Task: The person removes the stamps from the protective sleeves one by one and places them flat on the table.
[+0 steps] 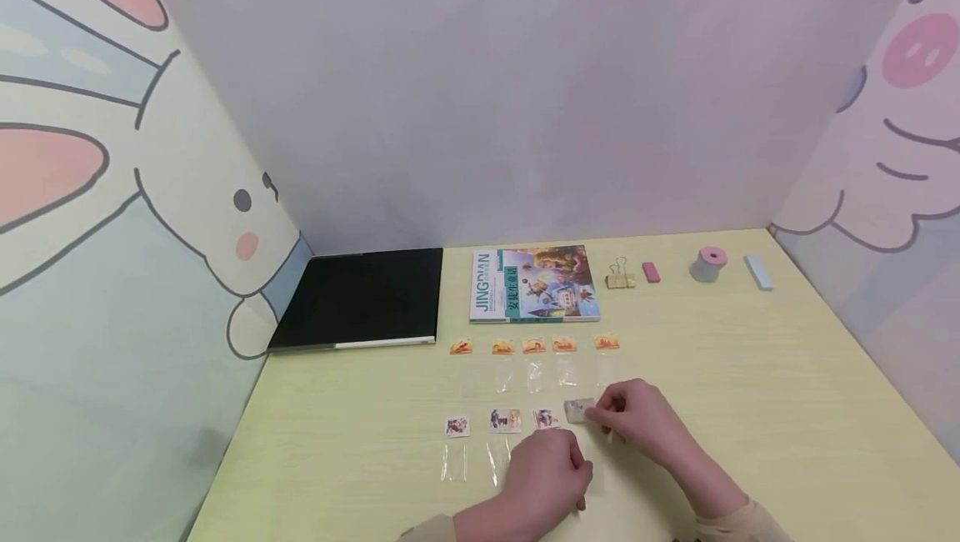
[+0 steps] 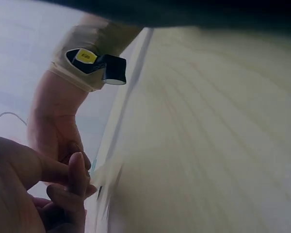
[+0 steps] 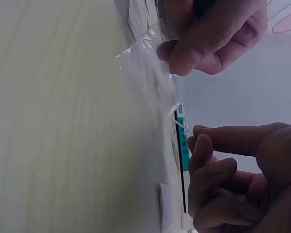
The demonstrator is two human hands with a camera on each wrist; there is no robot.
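Observation:
In the head view my right hand (image 1: pixel 645 421) pinches a small greyish picture card (image 1: pixel 577 410) at its right edge, between thumb and fingertips. The right wrist view shows this hand (image 3: pixel 237 170) with the card's thin pale edge (image 3: pixel 183 127) at its fingertips. Nearer to me is my left hand (image 1: pixel 546 475), fingers curled down. It pinches a clear plastic sleeve (image 3: pixel 148 77), whose creased end points toward the right hand's fingertips. Beside them on the table lie printed cards, among them a blue-and-brown one (image 1: pixel 505 420) and one partly behind the left hand (image 1: pixel 546 418).
A clear sleeve (image 1: pixel 453 463) lies below the leftmost card (image 1: pixel 457 426). Several orange cards (image 1: pixel 502 347) form a row with sleeves under them. Farther back are a black panel (image 1: pixel 367 296), a book (image 1: pixel 536 283), a binder clip (image 1: pixel 620 278), a pink eraser (image 1: pixel 651 273) and a pink-topped spool (image 1: pixel 707 265).

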